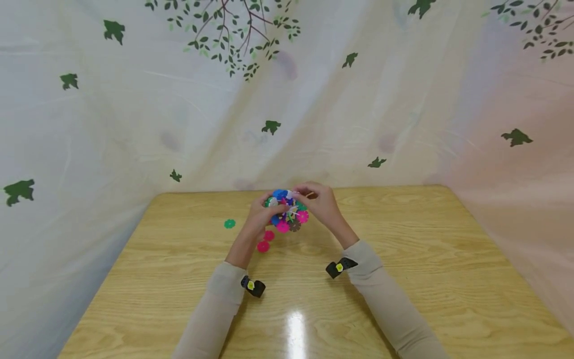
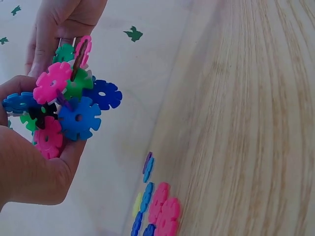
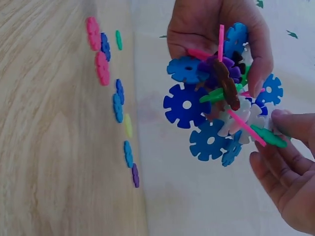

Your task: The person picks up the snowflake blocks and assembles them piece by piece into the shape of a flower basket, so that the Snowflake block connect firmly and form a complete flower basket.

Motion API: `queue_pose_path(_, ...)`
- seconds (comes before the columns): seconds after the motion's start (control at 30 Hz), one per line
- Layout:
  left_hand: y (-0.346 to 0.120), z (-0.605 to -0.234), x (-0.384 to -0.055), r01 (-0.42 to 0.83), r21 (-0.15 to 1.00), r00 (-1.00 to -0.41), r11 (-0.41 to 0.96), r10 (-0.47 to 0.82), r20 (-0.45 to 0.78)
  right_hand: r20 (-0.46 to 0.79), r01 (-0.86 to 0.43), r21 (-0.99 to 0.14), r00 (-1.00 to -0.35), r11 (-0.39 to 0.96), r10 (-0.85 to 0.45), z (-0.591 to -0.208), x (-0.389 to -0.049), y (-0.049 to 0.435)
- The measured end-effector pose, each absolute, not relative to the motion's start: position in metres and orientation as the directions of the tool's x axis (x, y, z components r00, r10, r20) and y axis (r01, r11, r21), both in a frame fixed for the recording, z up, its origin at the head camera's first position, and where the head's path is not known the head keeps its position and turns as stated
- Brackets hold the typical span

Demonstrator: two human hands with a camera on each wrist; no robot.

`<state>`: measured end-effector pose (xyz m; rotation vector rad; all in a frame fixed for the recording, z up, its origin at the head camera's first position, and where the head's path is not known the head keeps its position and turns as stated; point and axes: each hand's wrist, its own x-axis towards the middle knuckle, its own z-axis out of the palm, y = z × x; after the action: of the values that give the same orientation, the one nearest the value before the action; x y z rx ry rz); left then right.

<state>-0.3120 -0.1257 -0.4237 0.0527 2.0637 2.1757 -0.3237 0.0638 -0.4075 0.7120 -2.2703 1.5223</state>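
A ball-like cluster of interlocking notched plastic discs is held up between both hands over the table's far side. Its discs are blue, pink, green, white, brown, purple and black, slotted together at many angles. The left hand grips it from the left and below, the thumb lying across its near face. At the cluster's right edge the right hand has thumb and fingers pinched, close by white and green discs. Exactly which disc lies between those fingertips is partly hidden.
On the wooden table lie a loose green disc and two pink discs near the left forearm. The right wrist view also shows loose blue discs, a yellow disc and a purple disc. A leaf-patterned cloth hangs behind.
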Motion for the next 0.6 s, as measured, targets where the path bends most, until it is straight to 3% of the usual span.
queue_pose_path(0.3, -0.128, -0.422, -0.316, -0.154, 0.976, -0.978, -0.155, 0.163, -0.128, 0.243, -0.35, -0.91, -0.885, 0.221, -0.398, -0.397, -0.329, 0.09)
queue_pose_path(0.47, -0.129, -0.418, -0.315, -0.193, 0.951, -0.965, -0.244, 0.222, -0.139, 0.013, -0.102, -0.986, -0.83, 0.129, -0.557, -0.405, -0.335, 0.107)
queue_pose_path(0.6, -0.129, -0.416, -0.312, -0.243, 0.929, -0.937, -0.278, 0.314, -0.151, -0.065, 0.056, -0.998, -0.802, 0.034, -0.594, -0.413, -0.339, 0.115)
